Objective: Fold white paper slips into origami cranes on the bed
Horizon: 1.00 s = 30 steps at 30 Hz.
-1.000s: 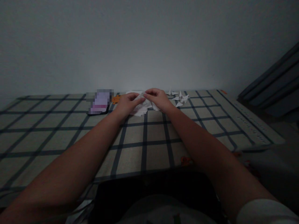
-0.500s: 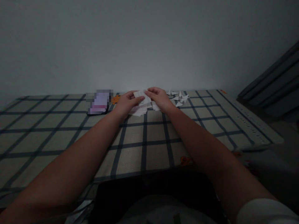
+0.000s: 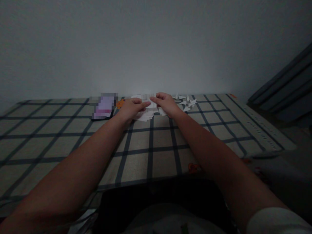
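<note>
A small white sheet of paper (image 3: 152, 103) is held up between my two hands above a loose pile of white paper sheets (image 3: 144, 116). My left hand (image 3: 133, 107) pinches its left side, thumb on top and pointing right. At the right side my right hand (image 3: 165, 102) grips it between thumb and fingers. Fine creases in the sheet are too dim to make out. Just right of my right hand lie folded paper cranes (image 3: 188, 102), white with pointed wings and tails.
On the left a phone (image 3: 104, 106), its picture blurred out, lies tilted on the checked tablecloth (image 3: 161, 139). An orange patch (image 3: 120, 104) shows beside my left hand. The grey wall (image 3: 156, 48) rises right behind the table's far edge.
The sheet has turned in my hands from slanted to nearly level. My right hand has dropped slightly, its fingers more curled. The phone, pile and cranes have stayed put.
</note>
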Motion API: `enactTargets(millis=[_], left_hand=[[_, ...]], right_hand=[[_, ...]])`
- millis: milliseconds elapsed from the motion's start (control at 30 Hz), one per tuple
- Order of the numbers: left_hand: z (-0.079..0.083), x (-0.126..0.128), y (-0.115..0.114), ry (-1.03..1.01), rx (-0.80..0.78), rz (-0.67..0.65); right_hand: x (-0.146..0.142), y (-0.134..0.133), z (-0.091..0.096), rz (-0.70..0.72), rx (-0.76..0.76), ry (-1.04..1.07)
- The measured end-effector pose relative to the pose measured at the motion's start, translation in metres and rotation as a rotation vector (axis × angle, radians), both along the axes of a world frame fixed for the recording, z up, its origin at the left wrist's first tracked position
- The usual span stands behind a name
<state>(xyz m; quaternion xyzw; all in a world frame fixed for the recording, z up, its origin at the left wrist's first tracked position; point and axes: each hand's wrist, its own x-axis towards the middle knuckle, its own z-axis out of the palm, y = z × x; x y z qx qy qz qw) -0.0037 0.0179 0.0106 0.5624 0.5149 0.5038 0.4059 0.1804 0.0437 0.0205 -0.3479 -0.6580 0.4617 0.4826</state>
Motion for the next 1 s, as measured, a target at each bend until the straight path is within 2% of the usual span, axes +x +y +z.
enactTargets(millis=[200,433,567,1000], left_hand=[[-0.0001,0.0024,0.0023,-0.103,-0.079,-0.083],[-0.0015,-0.001,0.0072,-0.17,0.108,0.036],[-0.0015,-0.0004,0.0081,-0.217,0.175,0.047],[0.0053,0.0025,0.0024,-0.231,0.149,0.013]], right_hand=[[-0.0001,0.0039,-0.0016,-0.077,-0.061,0.076],[0.0008,0.0047,-0.0015,-0.045,-0.128,0.074],[0.0011,0.0034,-0.0015,-0.008,-0.122,0.036],[0.0006,0.0024,-0.0005,-0.022,-0.12,0.012]])
